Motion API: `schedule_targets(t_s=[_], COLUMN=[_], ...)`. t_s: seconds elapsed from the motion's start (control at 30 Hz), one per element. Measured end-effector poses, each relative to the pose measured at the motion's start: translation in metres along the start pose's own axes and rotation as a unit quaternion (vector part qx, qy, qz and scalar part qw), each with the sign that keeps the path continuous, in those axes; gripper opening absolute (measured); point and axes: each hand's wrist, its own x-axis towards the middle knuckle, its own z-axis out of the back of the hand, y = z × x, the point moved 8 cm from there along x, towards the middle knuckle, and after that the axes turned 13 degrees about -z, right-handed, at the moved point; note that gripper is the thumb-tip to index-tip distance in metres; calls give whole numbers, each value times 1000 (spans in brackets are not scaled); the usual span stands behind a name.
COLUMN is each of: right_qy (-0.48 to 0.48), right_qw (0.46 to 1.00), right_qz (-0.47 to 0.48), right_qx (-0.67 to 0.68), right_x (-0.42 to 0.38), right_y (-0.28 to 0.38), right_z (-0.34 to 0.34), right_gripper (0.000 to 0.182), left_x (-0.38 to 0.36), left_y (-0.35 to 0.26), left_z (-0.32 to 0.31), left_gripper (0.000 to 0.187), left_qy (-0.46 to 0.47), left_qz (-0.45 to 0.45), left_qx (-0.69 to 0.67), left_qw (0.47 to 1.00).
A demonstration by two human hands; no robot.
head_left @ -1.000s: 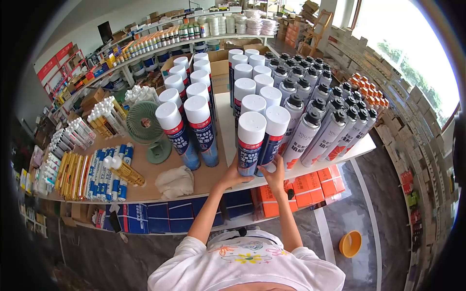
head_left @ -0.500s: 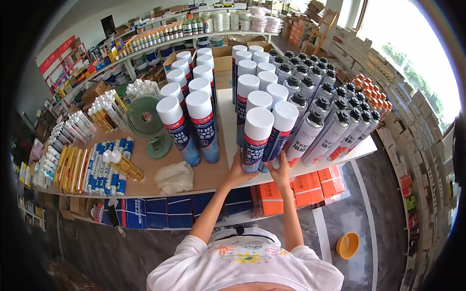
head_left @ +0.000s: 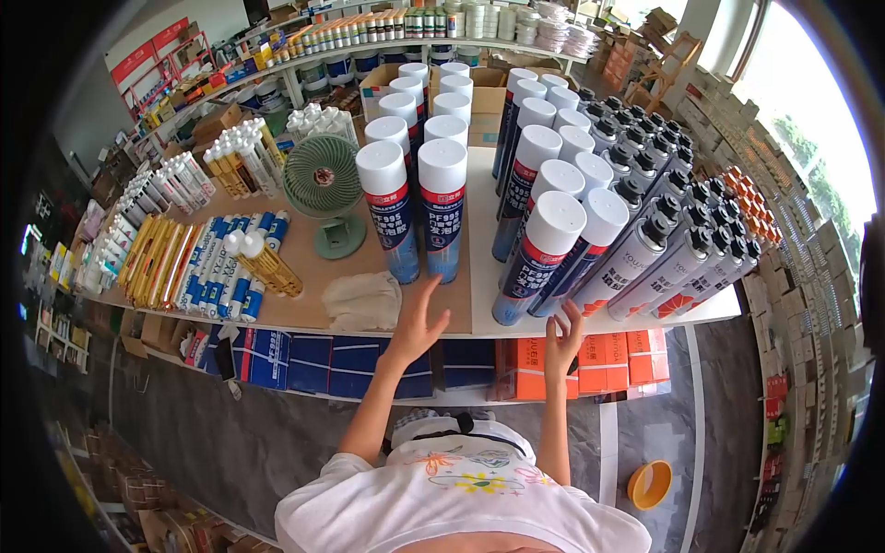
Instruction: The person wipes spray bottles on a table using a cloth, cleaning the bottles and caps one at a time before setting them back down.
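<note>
My left hand (head_left: 415, 330) is open in front of the table's edge, its fingers reaching up below the two front spray foam cans of the left group. Those are a blue can with a white cap (head_left: 388, 221) and its twin (head_left: 442, 221). Nothing is in my right hand (head_left: 562, 343); its fingers are apart, close to the bases of the right group's front spray foam can (head_left: 533, 272) and the can beside it (head_left: 583, 253). Both groups stand upright in double rows. A crumpled white cloth (head_left: 362, 301) lies left of my left hand.
Silver cans with black tops (head_left: 636, 249) stand packed at the right. A green fan (head_left: 323, 180), sealant tubes (head_left: 221, 263) and gold cartridges (head_left: 267, 264) occupy the left. Under the tabletop (head_left: 484, 217) are orange boxes (head_left: 604, 362) and blue boxes (head_left: 359, 366). A yellow basin (head_left: 650, 485) sits on the floor.
Both hands have let go of the right group's front cans. My left hand has moved left toward the other group, my right hand slightly down. The view has turned left.
</note>
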Motion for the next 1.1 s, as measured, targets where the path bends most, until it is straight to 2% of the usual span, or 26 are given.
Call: schedule_targets(t_s=[0.07,0.2,0.23,0.3,0.33,0.4,0.43,0.53,0.6,0.63,0.7,0.73,0.8,0.83,0.9,0.93,1.0,1.1], right_qy=[3,33,38,48,65,88,118,195,282,300,329,328,342,341,345,343,341,336], right_qw=[1000,998,998,998,997,994,990,976,957,951,940,941,935,935,933,934,934,934], right_qz=[-22,-46,-43,-41,-51,-58,-72,-96,-49,-41,-32,-31,-27,-27,-29,-28,-41,-42], right_qx=[20,25,20,15,-7,-34,-40,-10,-40,-57,-85,-84,-93,-93,-96,-97,-103,-113], right_x=[-4,-10,-13,-21,-26,-36,-45,-69,-88,-93,-99,-99,-102,-102,-104,-104,-105,-107], right_y=[-11,-24,-23,-21,-21,-25,-15,-3,11,14,13,16,20,20,19,19,16,11], right_z=[0,-2,-6,-14,-23,-41,-51,-87,-115,-123,-134,-136,-141,-142,-143,-142,-141,-136], right_gripper=[42,33,27,22,18,13,14,16,21,23,23,23,22,22,21,21,20,20], left_x=[-12,-18,-20,-25,-25,-34,-34,-41,-37,-35,-31,-30,-35,-34,-28,-27,-26,-25], left_y=[20,61,69,94,101,127,126,131,123,120,119,133,175,185,190,192,202,208], left_z=[45,110,119,118,123,106,104,102,111,115,127,127,145,147,153,152,145,139], left_gripper=[51,42,42,46,46,51,51,50,49,49,49,49,46,46,37,37,28,23], left_qy=[-70,-53,-55,17,15,174,175,157,78,77,-5,-5,-154,-153,-118,-118,-61,-35], left_qz=[11,31,34,88,89,169,167,196,127,126,170,168,168,167,141,139,169,144], left_qx=[39,202,205,186,187,168,167,175,177,177,29,29,8,8,149,147,198,259], left_qw=[997,977,977,979,978,955,956,952,973,973,985,985,974,974,972,972,964,954])
